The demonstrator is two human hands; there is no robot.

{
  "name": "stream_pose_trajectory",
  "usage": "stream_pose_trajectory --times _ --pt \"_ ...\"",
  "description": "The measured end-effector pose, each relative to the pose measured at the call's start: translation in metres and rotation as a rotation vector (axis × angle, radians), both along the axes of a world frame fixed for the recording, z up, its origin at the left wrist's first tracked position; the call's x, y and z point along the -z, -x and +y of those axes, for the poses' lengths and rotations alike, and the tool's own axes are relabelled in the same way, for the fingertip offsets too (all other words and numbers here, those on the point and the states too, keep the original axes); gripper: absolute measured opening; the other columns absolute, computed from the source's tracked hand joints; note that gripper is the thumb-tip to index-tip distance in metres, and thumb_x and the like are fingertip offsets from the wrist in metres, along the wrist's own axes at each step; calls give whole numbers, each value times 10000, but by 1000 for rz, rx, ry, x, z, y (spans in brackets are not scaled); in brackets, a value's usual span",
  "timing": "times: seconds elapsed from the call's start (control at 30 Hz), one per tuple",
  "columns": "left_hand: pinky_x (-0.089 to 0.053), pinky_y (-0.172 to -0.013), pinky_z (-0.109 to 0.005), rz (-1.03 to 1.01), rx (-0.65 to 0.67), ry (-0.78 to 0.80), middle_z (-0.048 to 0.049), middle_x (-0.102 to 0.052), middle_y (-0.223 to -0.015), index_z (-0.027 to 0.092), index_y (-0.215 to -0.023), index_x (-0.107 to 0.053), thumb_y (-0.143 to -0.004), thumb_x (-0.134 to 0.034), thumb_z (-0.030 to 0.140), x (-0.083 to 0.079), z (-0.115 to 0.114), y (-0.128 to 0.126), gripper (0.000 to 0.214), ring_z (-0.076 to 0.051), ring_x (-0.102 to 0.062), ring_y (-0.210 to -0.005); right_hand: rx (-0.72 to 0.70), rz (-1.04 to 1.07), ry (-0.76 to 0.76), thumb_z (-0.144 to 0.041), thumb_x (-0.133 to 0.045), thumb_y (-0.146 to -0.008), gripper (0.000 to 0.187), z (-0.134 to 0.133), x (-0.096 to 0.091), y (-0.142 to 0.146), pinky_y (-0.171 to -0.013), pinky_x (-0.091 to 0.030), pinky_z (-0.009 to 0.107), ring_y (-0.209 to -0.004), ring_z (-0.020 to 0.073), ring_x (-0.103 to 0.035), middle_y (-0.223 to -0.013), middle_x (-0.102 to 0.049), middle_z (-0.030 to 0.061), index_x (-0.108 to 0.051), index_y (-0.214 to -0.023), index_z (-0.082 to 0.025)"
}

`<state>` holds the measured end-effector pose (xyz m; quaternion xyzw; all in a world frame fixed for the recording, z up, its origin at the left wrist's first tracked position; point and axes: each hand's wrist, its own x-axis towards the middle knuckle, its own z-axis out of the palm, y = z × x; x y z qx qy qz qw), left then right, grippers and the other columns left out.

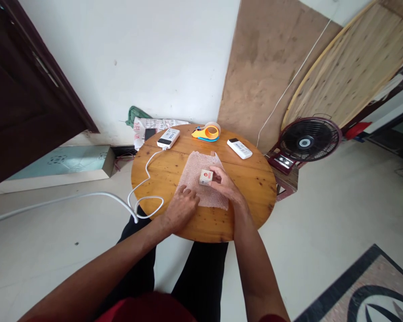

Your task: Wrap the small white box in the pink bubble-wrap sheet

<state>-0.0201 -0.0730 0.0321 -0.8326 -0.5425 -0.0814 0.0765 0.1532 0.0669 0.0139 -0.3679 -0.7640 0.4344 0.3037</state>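
Note:
A small pale cardboard box with red print sits near the middle of a sheet of bubble wrap. My right hand is at the box's right side, with the thumb and fingers closed on it. At the near left edge of the wrap, my left hand rests with its fingers curled down onto the sheet. That hand covers the wrap's near left corner, and its fingertips are partly hidden. Beneath everything is a round wooden table.
A yellow tape dispenser stands at the table's far side. Two white power banks lie there, one on the left and another on the right. A white cable loops over the left edge. An electric fan stands at right.

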Motion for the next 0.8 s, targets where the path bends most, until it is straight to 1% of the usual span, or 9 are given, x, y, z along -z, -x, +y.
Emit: stream_pose_trajectory --times 0.1,0.2,0.3,0.37,0.47,0.57,0.63,0.7,0.8 --pt "-404 -938 -412 -72 -29 -11 -109 -661 -883 152 -804 -636 -806 -508 119 -11 7 2 132 -247 -610 -882 17 66 57 -359 -664 -769 519 -6 -10 -1 -1065 -409 413 -1220 229 -534 -1298 -583 53 -541 -1262 -250" --pt "-419 -903 -389 -156 -93 -31 -105 -676 -856 160 -787 -631 -796 -503 137 -32 21 1 130 -237 -625 -867 15 165 118 -485 -579 -849 455 -12 -24 -5 -1102 -377 423 -1263 230 -508 -1315 -586 45 -565 -1245 -261" --pt "-425 -886 -379 -171 -157 12 -95 -700 -803 162 -794 -643 -789 -511 166 -51 41 -1 132 -222 -651 -804 -6 244 224 -566 -574 -833 562 -16 -32 -10 -1077 -411 434 -1292 249 -489 -1353 -564 60 -526 -1302 -260" --pt "-436 -864 -374 -140 -183 33 -103 -716 -799 157 -813 -656 -781 -510 166 -56 56 -2 149 -227 -666 -795 -33 256 267 -579 -635 -781 657 -15 -34 -14 -1073 -414 445 -1310 263 -472 -1392 -530 71 -488 -1339 -264" --pt "-451 -841 -372 -117 -238 40 -125 -731 -838 145 -863 -668 -793 -492 168 -54 77 -2 192 -245 -680 -818 -60 212 242 -538 -721 -710 716 -11 -34 -18 -1087 -395 443 -1304 266 -476 -1394 -525 69 -489 -1333 -271" --pt "-465 -817 -367 -146 -294 45 -129 -733 -862 142 -899 -670 -801 -484 170 -46 92 1 212 -256 -685 -839 4 114 167 -468 -759 -680 669 -8 -32 -19 -1051 -420 413 -1222 251 -534 -1320 -574 54 -532 -1276 -267" --pt "-468 -819 -373 -193 -316 47 -133 -732 -878 144 -901 -672 -802 -487 171 -41 98 4 211 -265 -684 -857 67 83 138 -429 -762 -668 609 -7 -29 -17 -964 -471 390 -1088 234 -597 -1199 -633 47 -563 -1213 -243" --pt "-471 -826 -384 -249 -322 52 -136 -730 -897 146 -894 -675 -802 -486 164 -38 102 6 211 -273 -680 -873 125 101 144 -408 -735 -676 501 -6 -24 -12 -833 -512 354 -923 211 -630 -1034 -675 37 -596 -1114 -209" --pt "-475 -851 -376 -319 -308 64 -124 -728 -911 156 -885 -680 -803 -483 152 -34 106 6 214 -258 -674 -885 226 122 126 -401 -662 -706 294 -2 -13 -5 -674 -497 299 -746 181 -607 -824 -667 17 -633 -902 -182"
